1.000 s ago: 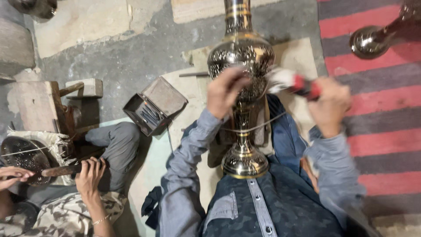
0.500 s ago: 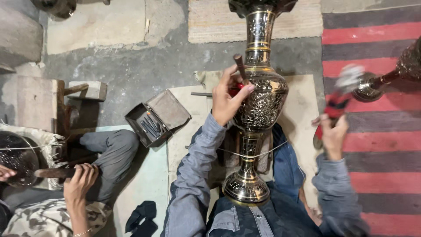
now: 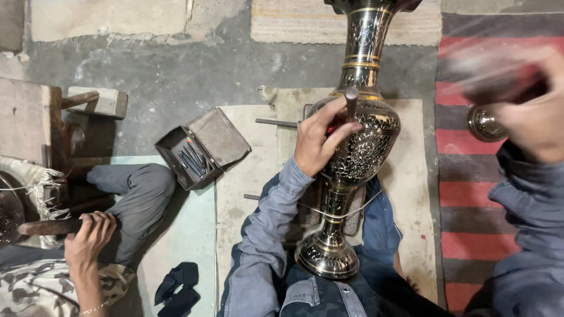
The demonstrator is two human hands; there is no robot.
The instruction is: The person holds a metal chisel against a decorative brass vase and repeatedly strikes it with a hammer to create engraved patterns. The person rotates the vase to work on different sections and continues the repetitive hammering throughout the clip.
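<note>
Vase (image 3: 359, 147): a tall engraved brass vase, upright, its round foot resting on the seated person's lap, its neck rising out of view at the top.
Left hand (image 3: 317, 141): pressed against the vase's belly, fingers curled in a closed grip around a thin metal punch (image 3: 351, 101) whose end stands against the engraved surface.
Right hand (image 3: 531, 111): raised at the right edge, well apart from the vase, badly blurred; it seems wrapped around something dark and red, but I cannot tell what or how tightly.
Cord (image 3: 329, 210): a thin line crossing the vase's stem.
Floor: a small open metal box (image 3: 202, 149) of tools lies left of the vase.
Neighbour: another person's hand (image 3: 88, 238) grips a wooden handle at far left.
</note>
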